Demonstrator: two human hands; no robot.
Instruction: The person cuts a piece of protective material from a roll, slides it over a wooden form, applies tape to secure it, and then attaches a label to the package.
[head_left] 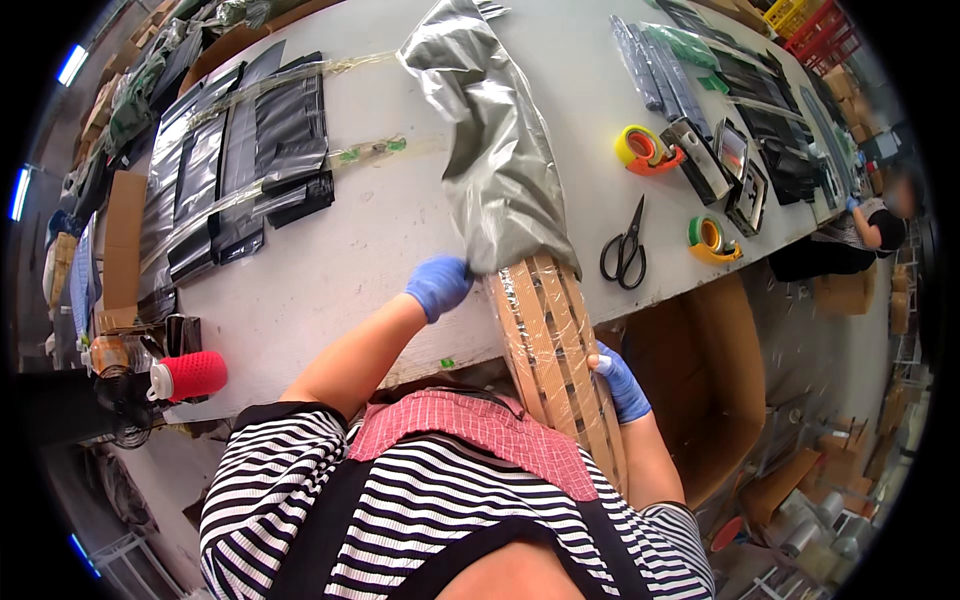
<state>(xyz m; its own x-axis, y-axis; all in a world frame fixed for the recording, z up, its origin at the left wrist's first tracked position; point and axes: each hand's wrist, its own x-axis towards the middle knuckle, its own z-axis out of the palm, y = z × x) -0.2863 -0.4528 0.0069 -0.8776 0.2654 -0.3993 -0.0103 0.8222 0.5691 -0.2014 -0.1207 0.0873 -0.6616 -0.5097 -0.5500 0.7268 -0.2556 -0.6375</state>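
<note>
A long bundle of brown ribbed strips (pixel 545 335), wrapped in clear film, runs from my body over the table's front edge. Its far part is inside a silver-grey plastic bag (pixel 515 180), whose mouth lies around the bundle. My left hand (pixel 440 287), in a blue glove, is closed at the left corner of the bag's mouth. On the bundle's right side, my gloved right hand (pixel 622 382) grips it nearer to me, with a thumb on top. The bag's far end lies creased and folded across the table.
Stacks of dark plastic bags (pixel 290 130) lie on the left of the table (pixel 380 220). To the right are black scissors (pixel 625 250), tape dispensers (pixel 708 238) and rolled grey bags (pixel 660 75). A red bottle (pixel 195 376) stands front left. Beneath the right edge is a cardboard box (pixel 715 370). Another person (pixel 870 225) is far right.
</note>
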